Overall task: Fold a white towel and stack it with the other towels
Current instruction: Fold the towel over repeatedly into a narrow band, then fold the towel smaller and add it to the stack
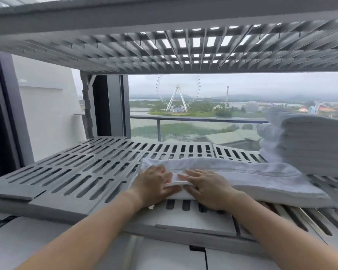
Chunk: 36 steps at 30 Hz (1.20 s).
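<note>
White towel [242, 177]: folded into a long, flat, several-layered bundle, lying along the front right part of the grey slatted shelf [76, 172], with its stitched hem running lengthwise on top and its right end reaching toward the frame's edge. Left hand [154, 184]: at the towel's left end, fingers laid over the top layer and thumb along the front edge, a fold of cloth pinched between them. Right hand [205, 189]: just beside the left, fingers straight and close together, pressing flat on the top layer and pointing left; whether its thumb tucks under the fold cannot be told. Stack of folded towels [310, 145]: white, several high, standing on the same shelf at the far right, behind the towel's right end and near it. Upper shelf [164, 47]: same grey slatted make, seen from beneath, light showing through its slots. Window behind the rack: balcony railing [183, 118], water and greenery, Ferris wheel [177, 93] in the distance.
</note>
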Each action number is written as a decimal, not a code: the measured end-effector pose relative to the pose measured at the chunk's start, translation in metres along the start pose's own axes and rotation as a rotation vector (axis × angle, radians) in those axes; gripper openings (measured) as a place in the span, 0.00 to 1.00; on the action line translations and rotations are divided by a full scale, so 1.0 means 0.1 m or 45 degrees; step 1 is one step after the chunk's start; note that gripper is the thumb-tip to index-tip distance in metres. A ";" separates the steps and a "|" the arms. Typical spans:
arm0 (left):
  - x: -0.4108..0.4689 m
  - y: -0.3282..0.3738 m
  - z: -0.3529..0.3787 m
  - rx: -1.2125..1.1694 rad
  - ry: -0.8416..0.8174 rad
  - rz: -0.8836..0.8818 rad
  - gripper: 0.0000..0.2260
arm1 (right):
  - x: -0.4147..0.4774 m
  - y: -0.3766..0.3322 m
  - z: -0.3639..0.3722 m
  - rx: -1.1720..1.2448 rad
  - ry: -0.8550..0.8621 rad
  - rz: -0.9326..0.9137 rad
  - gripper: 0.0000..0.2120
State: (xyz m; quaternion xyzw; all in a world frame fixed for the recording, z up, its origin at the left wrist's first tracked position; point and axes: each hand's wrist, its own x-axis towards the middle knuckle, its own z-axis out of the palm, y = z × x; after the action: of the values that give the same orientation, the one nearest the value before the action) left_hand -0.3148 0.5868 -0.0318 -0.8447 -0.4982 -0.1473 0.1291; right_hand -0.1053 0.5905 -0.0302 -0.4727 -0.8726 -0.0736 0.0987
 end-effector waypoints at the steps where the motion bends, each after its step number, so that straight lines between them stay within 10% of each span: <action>1: 0.01 -0.03 0.00 0.029 -0.009 0.011 0.24 | 0.01 -0.03 0.02 -0.012 -0.013 -0.008 0.23; 8: -0.04 -0.24 -0.02 -0.022 -0.036 0.244 0.22 | -0.09 0.13 -0.20 0.497 0.197 0.251 0.21; 12: -0.11 -0.34 -0.18 -0.096 -0.114 0.349 0.15 | -0.09 0.19 -0.17 0.114 -0.284 0.364 0.25; 18: -0.15 -0.45 -0.31 -0.167 -0.185 0.300 0.22 | -0.05 -0.14 -0.17 0.095 -0.209 0.241 0.42; 22: -0.17 -0.52 -0.32 -0.137 -0.172 0.263 0.25 | 0.09 -0.40 -0.02 -0.040 -0.130 0.244 0.32; 32: -0.22 -0.55 -0.30 -0.140 0.063 0.058 0.17 | 0.40 -0.81 0.02 0.020 -0.040 0.326 0.29; 36: -0.31 -0.61 -0.20 -0.201 0.263 -0.447 0.20 | 0.42 -0.86 0.07 0.136 0.111 0.401 0.18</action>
State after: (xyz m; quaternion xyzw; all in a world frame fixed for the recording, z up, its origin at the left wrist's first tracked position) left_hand -0.3853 0.5833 -0.0202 -0.7329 -0.6086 -0.2918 0.0853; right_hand -0.2005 0.5793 -0.0304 -0.5942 -0.7852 -0.0313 0.1717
